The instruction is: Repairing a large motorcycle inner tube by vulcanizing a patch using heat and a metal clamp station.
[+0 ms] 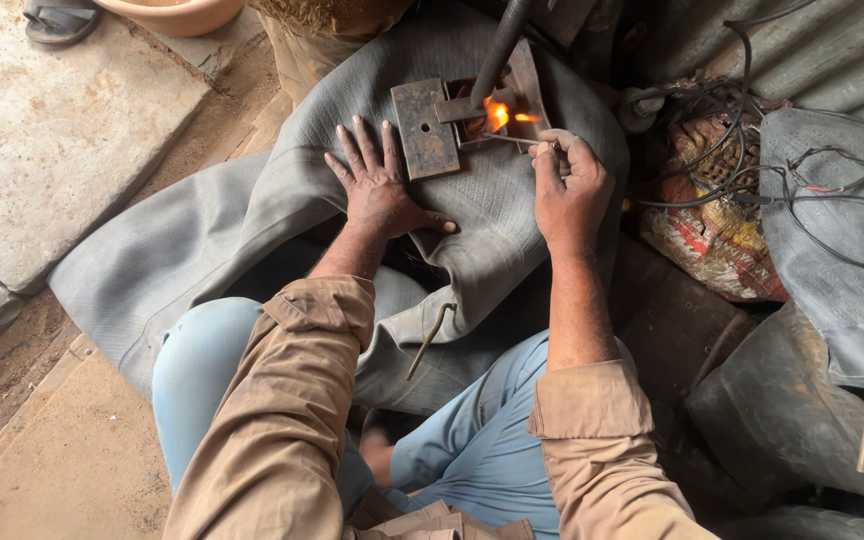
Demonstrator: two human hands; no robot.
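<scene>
Small orange flame (497, 112) burning in the rusty metal press fixture (472, 110), which sits on top of the grey rubber inner tube (252, 215) draped over the person's lap and the ground. Flame sits in the recess of the fixture, under the dark vertical screw rod (500, 50), just right of the flat rusty plate with a hole (424, 128).

Right hand (570, 190): fingers pinched closed around a thin stick (512, 140), tip pointed into the flame. The stick's length keeps the fingers back from the fire; hand hovers just right of the fixture, wrist clear of the rubber.

Left hand (377, 185): fingers spread wide, palm flat on the tube just beside the plate, holding nothing. Judged to be pressing the rubber taut and steadying the fixture so it does not shift on the soft tube.

A thin metal rod (430, 340) lies loose on the tube fold near the knees, well apart from both hands.

Surroundings: tangle of black wires (752, 150) over a printed sack (712, 200) to the right; another grey tube (842, 250) at far right; stone slab (52, 120) at left; clay-coloured bowl (177, 14) and a sandal (57, 22) at top left
</scene>
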